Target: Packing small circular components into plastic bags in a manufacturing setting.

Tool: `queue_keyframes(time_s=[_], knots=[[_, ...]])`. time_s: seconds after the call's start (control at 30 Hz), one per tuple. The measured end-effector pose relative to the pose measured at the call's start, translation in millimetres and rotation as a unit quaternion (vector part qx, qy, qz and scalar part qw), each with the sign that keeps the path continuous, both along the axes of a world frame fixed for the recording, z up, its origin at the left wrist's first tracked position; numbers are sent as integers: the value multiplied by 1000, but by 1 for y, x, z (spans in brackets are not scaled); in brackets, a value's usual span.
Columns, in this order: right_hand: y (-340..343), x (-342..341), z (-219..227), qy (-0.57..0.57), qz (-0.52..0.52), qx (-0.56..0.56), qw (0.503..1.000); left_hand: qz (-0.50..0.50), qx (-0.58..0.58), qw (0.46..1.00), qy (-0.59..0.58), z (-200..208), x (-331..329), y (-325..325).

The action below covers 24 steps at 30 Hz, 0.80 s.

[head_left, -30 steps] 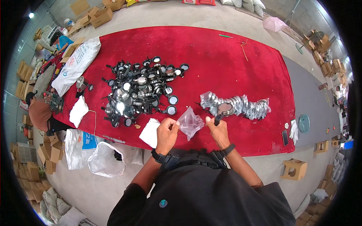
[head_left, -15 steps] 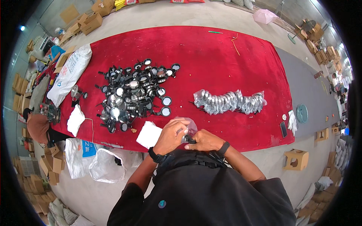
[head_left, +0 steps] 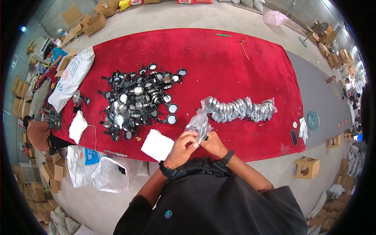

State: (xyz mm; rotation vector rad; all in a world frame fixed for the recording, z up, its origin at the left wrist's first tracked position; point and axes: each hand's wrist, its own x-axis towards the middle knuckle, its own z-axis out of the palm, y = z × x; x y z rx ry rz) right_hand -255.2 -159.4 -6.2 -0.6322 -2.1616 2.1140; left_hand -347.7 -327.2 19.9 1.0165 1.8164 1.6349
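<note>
Close to the table's near edge, my left hand [head_left: 181,150] pinches a clear plastic bag [head_left: 199,122] between thumb and fingers. My right hand [head_left: 215,144] is closed at the bag's lower right side. Something silvery and dark shows through the film, though its shape is unclear. A stack of white sheets [head_left: 157,145] lies just left of my left hand. Farther left is a large heap of round black-and-silver parts with short black arms [head_left: 138,105]. Beyond my right hand, a row of similar parts in clear bags [head_left: 239,109] lies on the red cloth [head_left: 235,58].
At the table's left end are a white sack [head_left: 72,80] and a white cloth [head_left: 78,126]. A phone [head_left: 294,137], white gloves [head_left: 302,130] and a teal basket [head_left: 313,120] sit at the right. White bags [head_left: 111,172] stand below the near edge. Another person [head_left: 40,136] is at far left.
Both hands have shifted, the right one slightly up and rightward. The plastic bag now stands up beyond my fingers around the part, whose dark end was bare beside my right hand before.
</note>
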Motion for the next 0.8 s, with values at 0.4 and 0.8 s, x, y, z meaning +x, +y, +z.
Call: queue_keyframes(time_s=[0.4, 0.8], knots=[[22, -26, -9, 13, 103, 123, 987, 35, -17, 956, -290, -48, -25, 33], [93, -7, -91, -154, 83, 19, 984, 119, -149, 967, 168, -123, -118, 137]])
